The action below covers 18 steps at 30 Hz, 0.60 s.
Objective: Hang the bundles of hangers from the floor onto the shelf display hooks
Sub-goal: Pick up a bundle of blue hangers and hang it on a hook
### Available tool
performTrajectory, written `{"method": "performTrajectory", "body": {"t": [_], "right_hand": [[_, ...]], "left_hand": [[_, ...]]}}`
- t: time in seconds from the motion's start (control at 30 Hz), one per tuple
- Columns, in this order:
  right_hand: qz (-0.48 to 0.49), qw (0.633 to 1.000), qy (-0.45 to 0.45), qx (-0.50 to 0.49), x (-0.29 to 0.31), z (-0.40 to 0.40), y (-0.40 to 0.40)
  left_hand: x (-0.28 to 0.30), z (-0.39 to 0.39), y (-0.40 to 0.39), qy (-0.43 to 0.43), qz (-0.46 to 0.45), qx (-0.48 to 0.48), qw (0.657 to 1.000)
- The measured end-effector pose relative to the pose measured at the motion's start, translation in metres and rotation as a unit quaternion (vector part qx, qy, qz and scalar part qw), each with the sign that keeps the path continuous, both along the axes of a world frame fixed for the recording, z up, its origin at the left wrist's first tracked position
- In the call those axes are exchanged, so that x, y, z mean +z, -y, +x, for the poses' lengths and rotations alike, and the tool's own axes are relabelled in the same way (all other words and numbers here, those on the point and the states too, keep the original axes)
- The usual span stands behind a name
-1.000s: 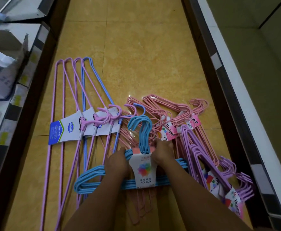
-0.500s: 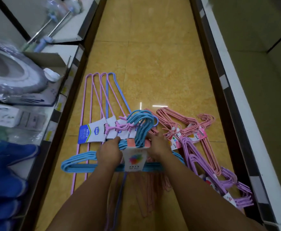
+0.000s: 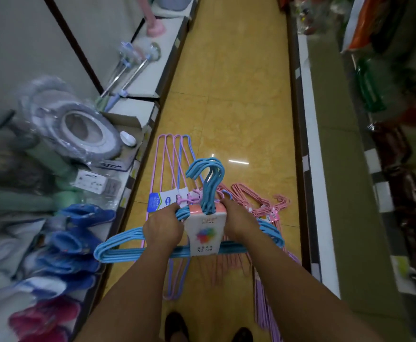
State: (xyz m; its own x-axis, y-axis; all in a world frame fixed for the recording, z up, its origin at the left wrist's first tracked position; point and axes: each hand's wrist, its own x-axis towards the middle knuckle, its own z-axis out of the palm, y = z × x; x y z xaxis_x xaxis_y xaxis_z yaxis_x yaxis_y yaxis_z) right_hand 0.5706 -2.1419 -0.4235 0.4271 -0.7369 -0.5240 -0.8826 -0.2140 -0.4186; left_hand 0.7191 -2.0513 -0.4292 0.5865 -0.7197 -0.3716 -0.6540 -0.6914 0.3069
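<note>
Now lifted: blue hanger bundle (image 3: 189,233) is off the floor (image 3: 239,107), up from a second ago.
Left hand (image 3: 163,228) and right hand (image 3: 237,222) have fingers wrapped shut on its shoulders either side of the card label (image 3: 205,235). Pink (image 3: 258,201) and long-hanger bundles (image 3: 172,166) remain on the floor beyond. Display hooks not in view; carry-and-hang comes next.

left hand (image 3: 162,228), right hand (image 3: 239,218), both extended forward, fingers curled closed, gripping
</note>
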Motion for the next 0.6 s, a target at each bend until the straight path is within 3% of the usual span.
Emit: {"method": "performTrajectory", "body": {"t": [0.3, 0.5, 0.6], "right_hand": [[-0.108, 0.992, -0.027, 0.057, 0.163, 0.016, -0.022], [-0.15, 0.981, -0.073, 0.098, 0.234, 0.043, -0.043], [-0.169, 0.974, -0.083, 0.128, 0.255, 0.054, -0.054]], "left_hand": [[0.167, 0.022, -0.03, -0.023, -0.024, 0.03, 0.999], [0.222, 0.035, -0.06, -0.094, -0.056, 0.047, 0.993], [0.234, 0.039, -0.075, -0.078, -0.077, 0.069, 0.992]]}}
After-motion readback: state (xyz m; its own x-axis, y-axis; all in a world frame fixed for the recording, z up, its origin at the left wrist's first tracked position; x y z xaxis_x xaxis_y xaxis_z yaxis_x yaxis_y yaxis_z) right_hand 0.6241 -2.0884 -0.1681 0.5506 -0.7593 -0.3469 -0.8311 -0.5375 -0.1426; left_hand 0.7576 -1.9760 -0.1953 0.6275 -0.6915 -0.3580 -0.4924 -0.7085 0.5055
